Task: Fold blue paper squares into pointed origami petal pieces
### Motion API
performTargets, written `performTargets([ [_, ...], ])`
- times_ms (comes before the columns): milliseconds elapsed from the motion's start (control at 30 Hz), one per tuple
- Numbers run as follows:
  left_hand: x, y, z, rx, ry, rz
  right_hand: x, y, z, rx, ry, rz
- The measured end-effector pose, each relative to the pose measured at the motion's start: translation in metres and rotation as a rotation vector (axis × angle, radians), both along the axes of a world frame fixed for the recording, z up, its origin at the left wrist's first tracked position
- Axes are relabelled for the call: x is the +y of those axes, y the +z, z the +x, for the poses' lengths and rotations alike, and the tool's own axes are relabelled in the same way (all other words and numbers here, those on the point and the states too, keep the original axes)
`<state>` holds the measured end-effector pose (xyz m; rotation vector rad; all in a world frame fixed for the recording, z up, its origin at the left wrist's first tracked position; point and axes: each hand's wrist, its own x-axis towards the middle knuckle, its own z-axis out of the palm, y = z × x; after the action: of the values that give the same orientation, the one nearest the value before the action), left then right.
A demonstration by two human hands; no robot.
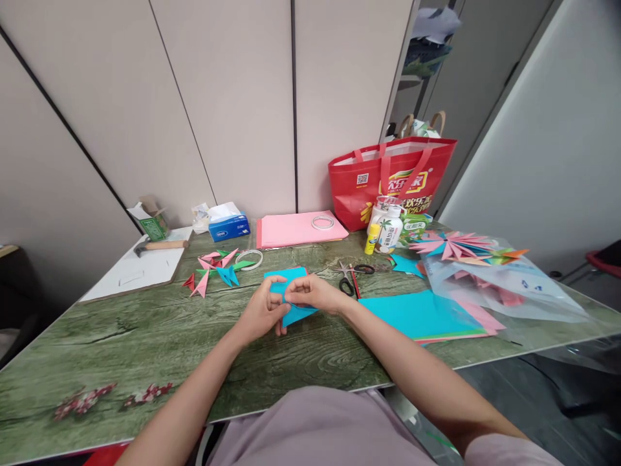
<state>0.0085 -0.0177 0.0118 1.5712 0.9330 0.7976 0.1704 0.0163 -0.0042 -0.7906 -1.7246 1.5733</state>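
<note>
Both of my hands meet over the middle of the table on a small piece of blue paper [299, 316]. My left hand [264, 307] grips its left side, with the thumb on top and fingertips showing beneath. The fingers of my right hand [313, 292] are pinched together on the paper close to my left thumb. Behind them lies another blue paper piece [285, 274] with a pink edge. Just right of my right hand are scissors [347, 278] with black handles and a red pencil [356, 285].
Folded paper pieces [213, 268] and a tape roll [249, 259] lie left. Pink sheets [295, 230], a tissue box [229, 226] and a hammer [162, 245] sit behind. Rightward are a glue stick [372, 239], red bag [349, 188], blue sheets [417, 314] and plastic bag [538, 291].
</note>
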Motion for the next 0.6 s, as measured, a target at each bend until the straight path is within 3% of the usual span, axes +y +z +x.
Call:
performTargets([
  [300,0.0011,-0.0025,0.0001,0.012,-0.026,0.012,-0.0022,0.0021,-0.0026,-0.012,-0.015,0.002],
  [600,0.0041,0.0035,0.0008,-0.022,0.109,-0.047,0.0027,-0.0027,-0.0058,0.038,-0.116,0.012],
])
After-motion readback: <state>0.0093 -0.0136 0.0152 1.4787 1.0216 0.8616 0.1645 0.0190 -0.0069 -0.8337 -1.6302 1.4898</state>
